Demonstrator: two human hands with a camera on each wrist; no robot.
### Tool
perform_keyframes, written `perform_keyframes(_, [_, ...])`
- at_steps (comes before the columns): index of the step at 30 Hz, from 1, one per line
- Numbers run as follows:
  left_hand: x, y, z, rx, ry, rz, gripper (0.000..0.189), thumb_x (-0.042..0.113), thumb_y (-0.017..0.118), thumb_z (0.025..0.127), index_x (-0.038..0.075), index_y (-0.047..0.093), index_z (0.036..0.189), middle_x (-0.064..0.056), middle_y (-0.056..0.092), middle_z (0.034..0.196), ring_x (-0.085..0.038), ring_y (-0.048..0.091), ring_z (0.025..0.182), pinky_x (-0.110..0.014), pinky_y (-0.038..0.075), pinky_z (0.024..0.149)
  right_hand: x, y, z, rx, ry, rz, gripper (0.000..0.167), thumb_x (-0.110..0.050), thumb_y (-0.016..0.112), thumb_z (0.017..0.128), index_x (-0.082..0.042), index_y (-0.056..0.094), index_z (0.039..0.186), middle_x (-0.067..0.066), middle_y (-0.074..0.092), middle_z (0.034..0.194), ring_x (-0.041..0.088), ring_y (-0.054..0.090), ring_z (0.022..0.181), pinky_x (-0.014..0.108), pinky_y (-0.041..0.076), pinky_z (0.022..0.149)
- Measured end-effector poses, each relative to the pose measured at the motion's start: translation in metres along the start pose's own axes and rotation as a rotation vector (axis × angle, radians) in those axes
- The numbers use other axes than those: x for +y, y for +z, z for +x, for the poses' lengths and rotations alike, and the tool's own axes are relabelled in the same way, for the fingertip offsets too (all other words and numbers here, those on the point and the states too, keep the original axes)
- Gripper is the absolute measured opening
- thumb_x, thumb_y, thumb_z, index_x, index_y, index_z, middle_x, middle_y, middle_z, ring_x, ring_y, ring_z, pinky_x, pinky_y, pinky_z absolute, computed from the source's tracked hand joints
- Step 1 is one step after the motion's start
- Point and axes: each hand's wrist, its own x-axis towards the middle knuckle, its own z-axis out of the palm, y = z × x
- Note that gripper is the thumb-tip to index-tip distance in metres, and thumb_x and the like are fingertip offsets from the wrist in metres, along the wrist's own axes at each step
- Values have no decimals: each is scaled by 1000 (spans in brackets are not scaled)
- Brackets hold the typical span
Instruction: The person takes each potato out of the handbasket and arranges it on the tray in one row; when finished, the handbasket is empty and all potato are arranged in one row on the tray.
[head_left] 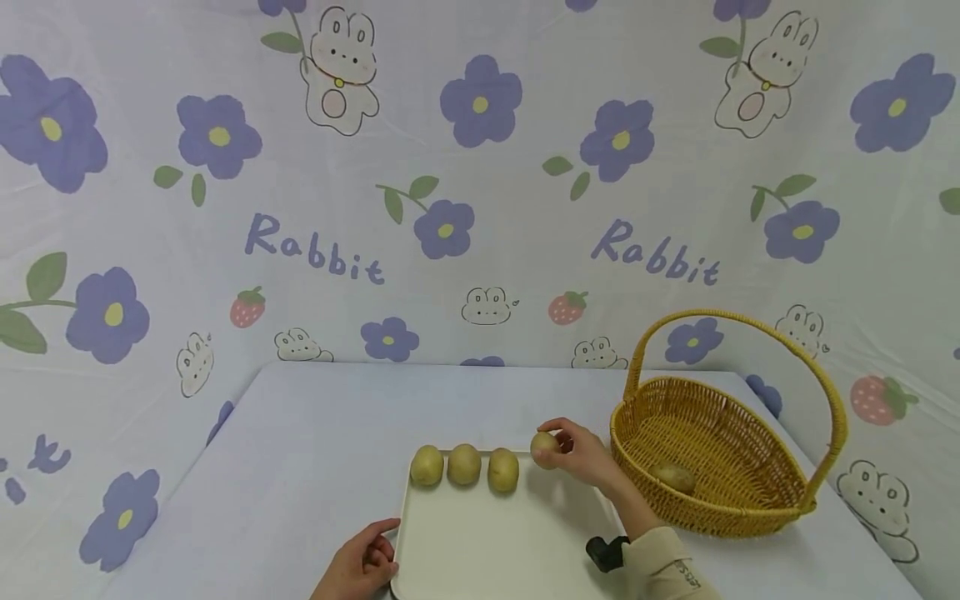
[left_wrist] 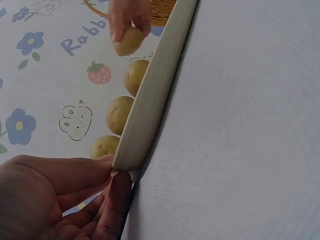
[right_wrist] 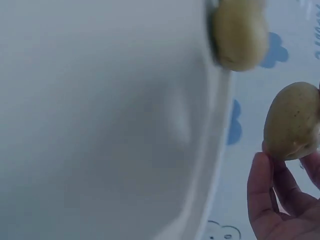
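My right hand (head_left: 583,454) holds a potato (head_left: 544,448) by its fingertips over the far right corner of a cream tray (head_left: 495,546). The right wrist view shows that potato (right_wrist: 292,122) raised in the fingers, beside the tray's rim. Three potatoes stand in a row along the tray's far edge: a left one (head_left: 427,465), a middle one (head_left: 464,464) and a right one (head_left: 503,470). At the tray's left side, my left hand (head_left: 360,562) pinches the rim between thumb and fingers, as the left wrist view shows at the tray wall (left_wrist: 150,107).
A wicker basket (head_left: 720,517) with a tall arched handle stands to the right of the tray, and one potato (head_left: 672,477) lies in it. A patterned cloth (head_left: 480,183) hangs behind the white table (head_left: 315,433). A black wrist camera (head_left: 606,553) sits by the right sleeve.
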Motion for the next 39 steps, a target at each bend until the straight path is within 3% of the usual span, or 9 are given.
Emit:
perform_keyframes(5, [-1,1,1,-4,-19,-2,55,1,63,83,-13,41,131,-4,52,85,-5,50,68,-17,43,59,10,19,1,33,65,-118,39,-27,76,77,-7,62,107,4,58,82,16,51,75,30,42,66])
perform_keyframes(9, [-2,0,1,-10,1,-3,55,1,63,83,-14,40,131,-5,52,85,-4,49,68,-17,42,59,12,25,2,42,58,-204,38,-26,77,76,-7,62,106,5,58,85,17,52,78,33,43,69])
perform_keyframes(17, [-1,0,1,5,6,10,55,1,63,83,-13,40,131,-5,52,86,-4,46,65,-17,40,58,6,23,-1,-8,58,-240,48,-20,80,70,-10,61,113,8,55,95,22,52,89,39,41,75])
perform_keyframes(28, [-3,1,2,10,2,6,54,0,63,83,-13,41,131,-5,52,86,-4,46,65,-17,41,58,9,24,-1,29,73,-244,60,-23,82,70,-6,55,120,13,53,96,23,51,87,40,42,76])
perform_keyframes(33, [-4,1,2,11,-1,-1,55,0,63,83,-13,41,131,-5,52,85,-4,46,65,-17,41,58,-5,4,-6,60,0,-246,60,-20,78,73,-1,53,124,19,52,100,27,54,85,39,45,72])
perform_keyframes(39, [-4,1,2,12,-2,11,55,2,63,83,-12,41,131,-5,52,86,-4,47,66,-18,41,58,-20,-53,-14,151,-41,-218,44,-24,71,83,-2,57,120,20,55,106,30,56,90,41,49,74])
